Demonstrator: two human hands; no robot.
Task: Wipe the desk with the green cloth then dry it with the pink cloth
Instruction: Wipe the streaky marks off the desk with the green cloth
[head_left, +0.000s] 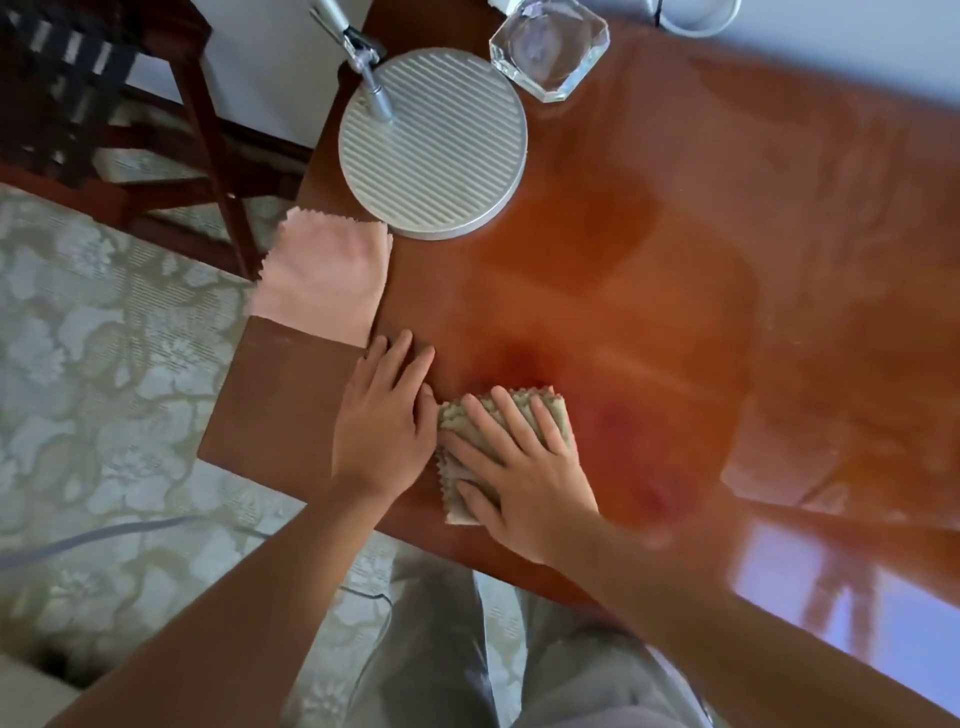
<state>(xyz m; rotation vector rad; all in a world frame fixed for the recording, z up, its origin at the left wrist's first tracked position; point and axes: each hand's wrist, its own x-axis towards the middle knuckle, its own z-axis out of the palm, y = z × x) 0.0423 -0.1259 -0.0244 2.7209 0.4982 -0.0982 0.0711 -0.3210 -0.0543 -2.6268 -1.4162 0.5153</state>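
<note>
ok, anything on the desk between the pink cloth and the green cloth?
Only the left hand, flat on the desk beside the green cloth. Otherwise bare wood up to the pink cloth, per the head view.

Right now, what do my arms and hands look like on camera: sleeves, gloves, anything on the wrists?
Both forearms are bare, with no sleeves in view. The left hand and right hand wear no gloves, and no rings, watch or bands show. No cables or markings.

I see R hand (524, 467) flat on green cloth (501, 415), L hand (384, 421) flat on desk (623, 291), pink cloth (322, 275) at desk edge.
</note>
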